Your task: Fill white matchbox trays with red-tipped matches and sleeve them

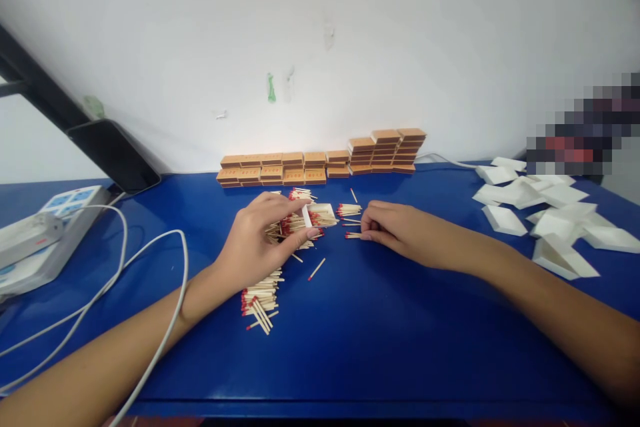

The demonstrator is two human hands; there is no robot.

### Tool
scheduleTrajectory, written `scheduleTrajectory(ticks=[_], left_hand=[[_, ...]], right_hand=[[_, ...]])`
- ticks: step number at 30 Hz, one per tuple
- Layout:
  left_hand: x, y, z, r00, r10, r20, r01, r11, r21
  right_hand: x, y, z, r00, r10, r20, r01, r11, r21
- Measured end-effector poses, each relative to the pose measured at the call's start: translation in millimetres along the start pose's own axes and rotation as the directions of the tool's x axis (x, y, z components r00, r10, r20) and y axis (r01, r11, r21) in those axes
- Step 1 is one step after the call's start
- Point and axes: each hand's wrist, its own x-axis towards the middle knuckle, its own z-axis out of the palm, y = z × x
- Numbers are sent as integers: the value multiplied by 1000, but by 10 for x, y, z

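Note:
My left hand is curled over a heap of red-tipped matches on the blue table, thumb and fingers closed on a bunch of them. Beside its fingertips sits a small white inner tray partly filled with matches. My right hand lies on the table to the right, fingers pinched on a few matches at its tips. More small bundles and a single match lie between and around the hands.
Orange matchbox sleeves are stacked along the white wall. Empty white trays are piled at the right. A power strip with white cables and a dark phone sit at the left.

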Motion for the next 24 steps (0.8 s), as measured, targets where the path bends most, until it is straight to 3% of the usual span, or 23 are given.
scheduleTrajectory(ticks=[6,9,14,20,24], left_hand=[[-7,-30,13,1000,-5,14,5,1000,-9],[-5,-24,8,1000,3,27,-3,1000,-16],[-14,63,23,996,0,84,7,996,-86],[-32,156,62,995,27,101,-11,988,-152],[-17,150,44,996,-43,76,53,990,-134]], right_hand=[[-19,-19,-23,999,8,-34,-9,1000,-15],[-23,-95,-88,984,-39,-174,45,999,26],[-31,-327,-85,912,-105,-396,141,988,62],[-60,-538,4,907,-171,-384,193,981,19],[-40,-400,-93,861,-179,-476,186,982,-33]])
